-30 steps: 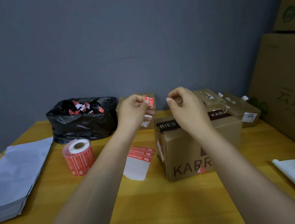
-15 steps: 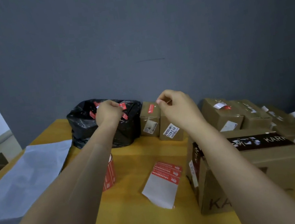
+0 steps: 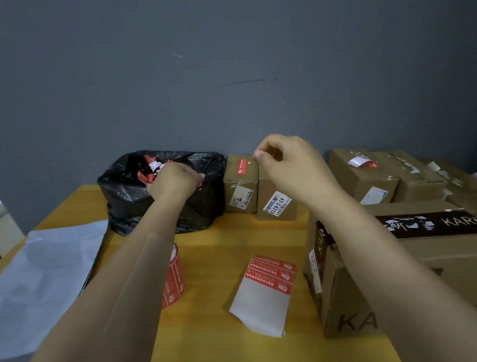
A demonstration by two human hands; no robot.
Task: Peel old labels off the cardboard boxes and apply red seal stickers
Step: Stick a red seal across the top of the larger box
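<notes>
Left hand (image 3: 174, 180) curled in bin bag (image 3: 126, 199), right hand (image 3: 288, 166) pinched aloft; contents indeterminate. One box (image 3: 231, 182) bears a red seal (image 3: 242, 166); white labels (image 3: 277, 203) remain.

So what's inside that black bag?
Crumpled red and white sticker scraps show at the top of the black bag. The left hand covers part of the opening, and whatever lies deeper is hidden by the bag's dark sides.

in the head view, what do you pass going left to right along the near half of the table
pale paper stack → red sticker roll, half hidden behind the left forearm → sticker sheet with red seals at its far end → large KARR box
</notes>
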